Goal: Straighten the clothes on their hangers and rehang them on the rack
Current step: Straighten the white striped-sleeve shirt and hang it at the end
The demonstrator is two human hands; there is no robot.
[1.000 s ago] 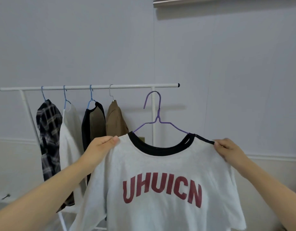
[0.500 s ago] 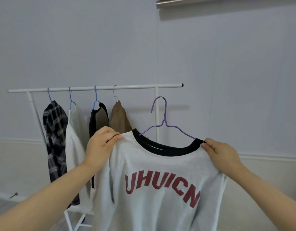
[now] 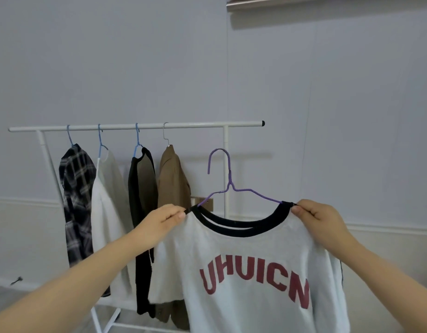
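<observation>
A white T-shirt (image 3: 250, 258) with a black collar and red letters hangs on a purple wire hanger (image 3: 228, 183), held in the air in front of the white rack (image 3: 135, 126). My left hand (image 3: 159, 223) pinches the shirt's left shoulder at the collar edge. My right hand (image 3: 318, 219) pinches the right shoulder at the other end of the collar. The hanger's hook is free, below the rack's bar and near its right upright. The hanger's arms are hidden inside the shirt.
Several garments hang on the bar: a plaid shirt (image 3: 76, 195), a white top (image 3: 109, 207), a black-and-olive top (image 3: 142, 212) and a brown jacket (image 3: 172, 183). The bar's right end (image 3: 262, 123) carries nothing. A pale wall stands behind, floor at lower left.
Both hands have slid along the shoulders to the collar ends, and the shirt now hangs more evenly on the hanger. The view has shifted slightly relative to the rack.
</observation>
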